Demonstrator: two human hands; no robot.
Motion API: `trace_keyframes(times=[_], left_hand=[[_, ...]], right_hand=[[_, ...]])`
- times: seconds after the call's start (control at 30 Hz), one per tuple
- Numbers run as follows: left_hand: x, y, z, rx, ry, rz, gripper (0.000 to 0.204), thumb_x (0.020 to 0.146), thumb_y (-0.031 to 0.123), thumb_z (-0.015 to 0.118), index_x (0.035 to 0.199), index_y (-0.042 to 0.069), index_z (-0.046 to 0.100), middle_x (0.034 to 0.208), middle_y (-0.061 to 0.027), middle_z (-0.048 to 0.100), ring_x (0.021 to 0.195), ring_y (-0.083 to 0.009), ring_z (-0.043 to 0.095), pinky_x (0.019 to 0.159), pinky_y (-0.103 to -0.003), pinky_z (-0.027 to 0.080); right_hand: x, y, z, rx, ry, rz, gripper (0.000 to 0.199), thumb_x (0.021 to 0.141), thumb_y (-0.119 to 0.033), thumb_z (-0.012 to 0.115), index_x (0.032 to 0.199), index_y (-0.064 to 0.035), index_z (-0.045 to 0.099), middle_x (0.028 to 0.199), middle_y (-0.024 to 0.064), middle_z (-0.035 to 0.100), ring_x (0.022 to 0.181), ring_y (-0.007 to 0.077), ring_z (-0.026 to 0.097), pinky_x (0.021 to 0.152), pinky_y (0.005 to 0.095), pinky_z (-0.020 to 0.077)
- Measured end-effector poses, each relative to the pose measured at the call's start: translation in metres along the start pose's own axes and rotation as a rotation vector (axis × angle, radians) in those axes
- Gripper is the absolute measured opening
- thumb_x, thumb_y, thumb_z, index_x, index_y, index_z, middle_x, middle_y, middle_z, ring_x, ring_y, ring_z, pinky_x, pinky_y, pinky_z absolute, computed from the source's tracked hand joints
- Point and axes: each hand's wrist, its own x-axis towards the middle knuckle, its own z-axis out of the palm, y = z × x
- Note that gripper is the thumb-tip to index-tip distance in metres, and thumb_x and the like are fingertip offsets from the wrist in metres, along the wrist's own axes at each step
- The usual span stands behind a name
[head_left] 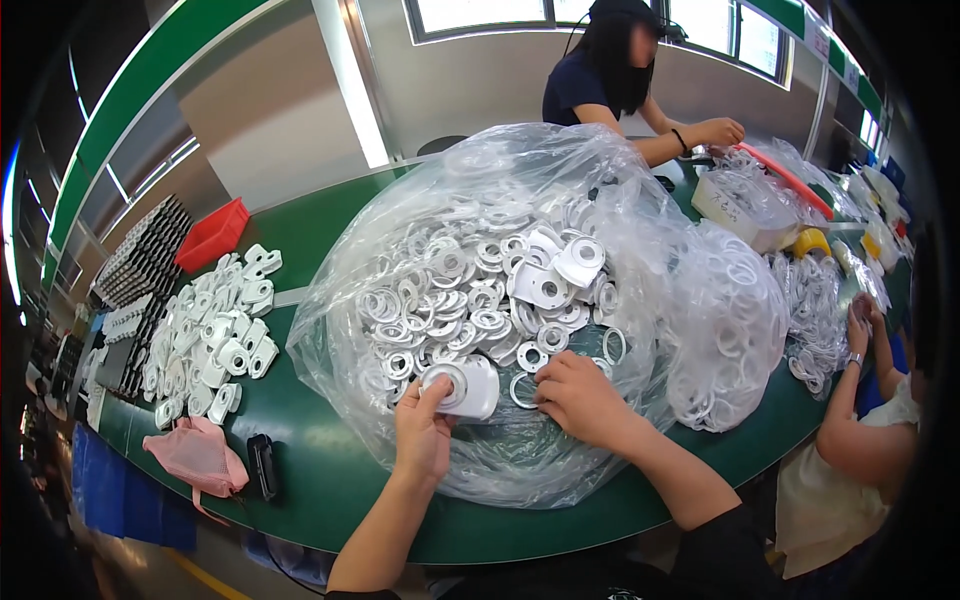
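Holding: your left hand grips a white plastic housing, thumb on its round collar, fingers curled under its near edge.
Housing position: at 6 o'clock of the open clear plastic bag, resting on the film just short of the heap.
Housing axis: long side runs 9 to 3 o'clock; the round opening faces up toward you.
Right hand: your right hand lies knuckles up, fingertips bent onto a white ring at the 3 o'clock side of the housing; whether it pinches the ring you cannot tell.
Bag contents: white rings and housings, piled loose.
At 9 o'clock: a spread of white housings on the green table, a red tray beyond.
At 8 o'clock: a pink cloth pouch and a small black device.
At 12 and 3 o'clock: other people at work.
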Motion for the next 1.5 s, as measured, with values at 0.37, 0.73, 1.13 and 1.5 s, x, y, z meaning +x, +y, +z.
trace_keyframes(times=[0.37,0.73,1.13,1.5], left_hand=[[-0.009,-0.003,0.007,-0.194,-0.183,-0.347,0.027,0.085,0.013,0.054,0.111,0.005,0.05,0.108,-0.008,0.058,0.095,-0.0208,0.058,0.078,-0.04,0.051],[-0.013,-0.018,0.01,0.149,-0.384,-0.382,0.048,0.087,0.0,0.049,0.132,0.005,0.034,0.117,-0.0105,0.055,0.104,-0.0191,0.058,0.085,-0.03,0.05],[-0.016,-0.007,0.017,0.183,-0.599,-0.521,0.058,0.084,-0.005,0.04,0.138,0.007,0.024,0.115,-0.0116,0.055,0.092,-0.0242,0.065,0.052,-0.021,0.045],[-0.017,-0.014,0.015,0.307,-0.626,-0.493,0.042,0.092,0.007,0.043,0.132,0.003,0.03,0.107,-0.0115,0.058,0.083,-0.0189,0.066,0.047,-0.02,0.042]], right_hand=[[0.011,-0.007,0.001,1.239,0.189,0.519,0.012,0.093,-0.01,0.048,0.1,-0.0018,0.054,0.076,-0.001,0.054,0.059,0.0035,0.044,0.053,0.0184,0.0367],[0.012,-0.009,-0.001,0.474,0.257,-0.024,0.021,0.081,0.002,0.057,0.099,-0.0049,0.064,0.086,0.0052,0.063,0.08,0.0201,0.057,0.069,0.0284,0.0462],[0.013,-0.004,0.001,0.506,0.142,-0.216,0.032,0.068,0.006,0.062,0.097,-0.0079,0.065,0.097,0.0016,0.066,0.08,0.0215,0.055,0.07,0.0313,0.0474],[0.01,-0.007,0.007,0.561,0.108,-0.198,0.033,0.069,0.007,0.063,0.099,-0.0074,0.066,0.094,0.0026,0.064,0.081,0.0203,0.055,0.068,0.0293,0.0471]])
